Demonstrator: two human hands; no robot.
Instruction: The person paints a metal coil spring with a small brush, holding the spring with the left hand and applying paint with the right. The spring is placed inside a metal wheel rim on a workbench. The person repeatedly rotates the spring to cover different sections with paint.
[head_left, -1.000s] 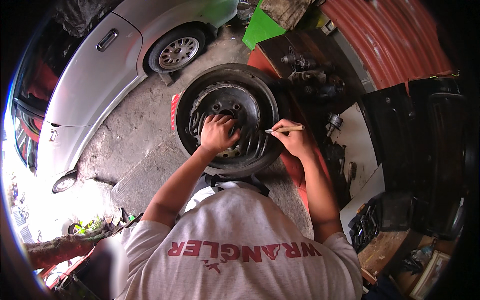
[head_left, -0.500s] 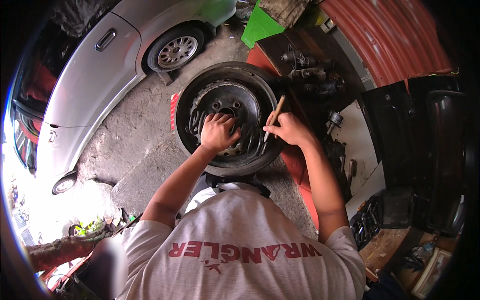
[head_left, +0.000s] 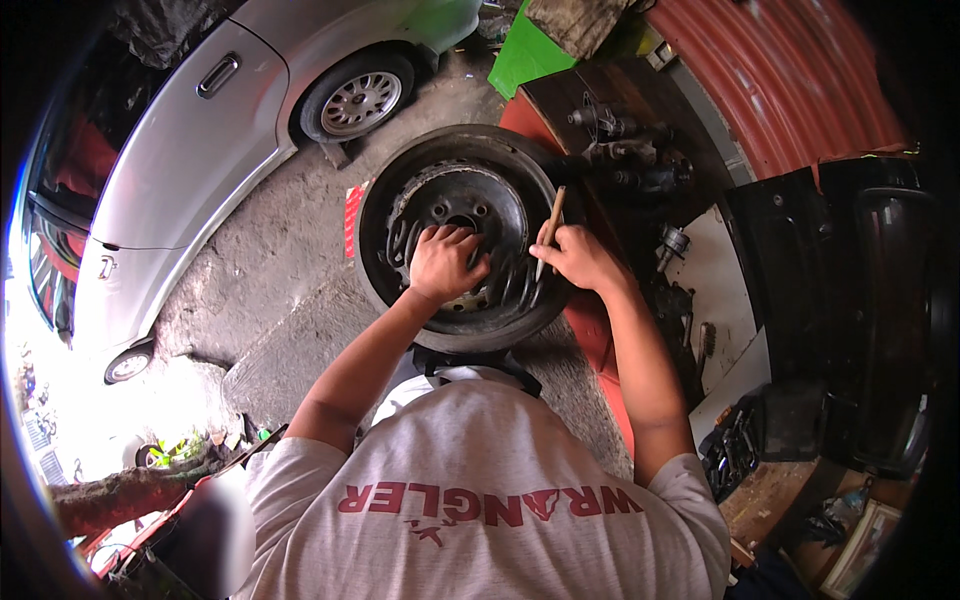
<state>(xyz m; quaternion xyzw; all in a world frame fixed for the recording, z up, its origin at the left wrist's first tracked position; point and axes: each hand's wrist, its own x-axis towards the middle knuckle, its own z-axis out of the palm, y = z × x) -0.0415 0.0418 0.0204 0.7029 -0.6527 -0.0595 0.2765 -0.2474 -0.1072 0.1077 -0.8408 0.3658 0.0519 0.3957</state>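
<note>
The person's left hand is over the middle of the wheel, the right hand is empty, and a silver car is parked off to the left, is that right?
Not quite: the right hand isn't empty. The head view shows it gripping a slim tool with a tan handle. The rest of your statement stands.

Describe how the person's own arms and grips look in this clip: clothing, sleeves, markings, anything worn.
The left grip and right grip are bare, with no gloves or wristbands visible. Both forearms are uncovered, with no cables. The short, loose sleeves belong to a pale grey shirt with red lettering and a small red mark.
</note>
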